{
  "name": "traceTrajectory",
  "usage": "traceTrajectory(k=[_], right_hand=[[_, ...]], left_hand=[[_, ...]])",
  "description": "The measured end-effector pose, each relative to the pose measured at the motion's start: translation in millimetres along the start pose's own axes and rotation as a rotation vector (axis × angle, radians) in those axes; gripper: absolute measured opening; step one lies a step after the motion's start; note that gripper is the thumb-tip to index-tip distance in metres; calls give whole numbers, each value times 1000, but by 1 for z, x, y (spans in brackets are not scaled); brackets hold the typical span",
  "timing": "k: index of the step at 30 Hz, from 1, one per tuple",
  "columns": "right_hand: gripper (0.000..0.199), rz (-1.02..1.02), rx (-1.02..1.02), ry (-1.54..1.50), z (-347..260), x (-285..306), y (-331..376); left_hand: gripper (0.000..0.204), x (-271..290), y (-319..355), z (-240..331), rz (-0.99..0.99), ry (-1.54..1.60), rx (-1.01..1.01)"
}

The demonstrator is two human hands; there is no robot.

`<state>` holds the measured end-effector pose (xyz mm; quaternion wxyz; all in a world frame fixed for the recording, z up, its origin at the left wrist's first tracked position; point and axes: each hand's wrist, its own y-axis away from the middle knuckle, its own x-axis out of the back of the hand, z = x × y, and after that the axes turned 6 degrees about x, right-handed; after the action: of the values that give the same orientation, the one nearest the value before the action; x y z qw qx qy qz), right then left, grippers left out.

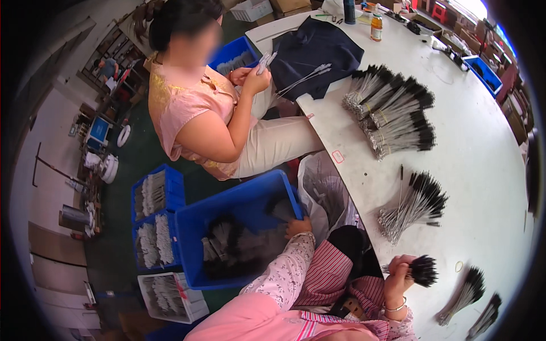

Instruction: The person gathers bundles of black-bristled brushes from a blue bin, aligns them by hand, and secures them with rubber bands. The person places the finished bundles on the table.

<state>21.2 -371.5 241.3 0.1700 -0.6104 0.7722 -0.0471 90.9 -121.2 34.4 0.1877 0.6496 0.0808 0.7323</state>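
My left hand [298, 227] is closed over the right rim of a large blue plastic bin [233, 190] beside my lap. Inside lie several bundles of wire brushes with dark bristles [224, 233]. In my right hand [398, 277], closed at the table's edge, is a bundle of black-bristled wire brushes [424, 271], its bristle ends pointing right. A loose pile of similar brushes [412, 207] lies just beyond that hand. Closer to me on the right are two smaller bunches of brushes [463, 292]. A thin rubber band [458, 265] rests near them.
Tied brush bundles [392, 111] are heaped farther along the white table [352, 176]. Across from me a seated co-worker [199, 113] holds pale brushes over dark cloth [318, 54]. Filled blue crates [156, 193], a white crate [170, 295] and a white sack [324, 187] stand around the bin.
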Motion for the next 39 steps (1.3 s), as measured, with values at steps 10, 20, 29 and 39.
traceTrajectory(k=[10,20,29,39], right_hand=[[20,-199,16,-157,-3,-27,-51],[28,-454,-176,-144,12,-20,-26],[23,-775,-1112,83,36,-92,-20],[29,-608,-1727,-177,101,-86,14]], left_hand=[[46,-11,-11,0,-57,127,19],[41,-3,-8,1,-83,216,-21],[44,-6,-10,2,-91,226,-19],[44,-4,-7,2,-70,223,-22]])
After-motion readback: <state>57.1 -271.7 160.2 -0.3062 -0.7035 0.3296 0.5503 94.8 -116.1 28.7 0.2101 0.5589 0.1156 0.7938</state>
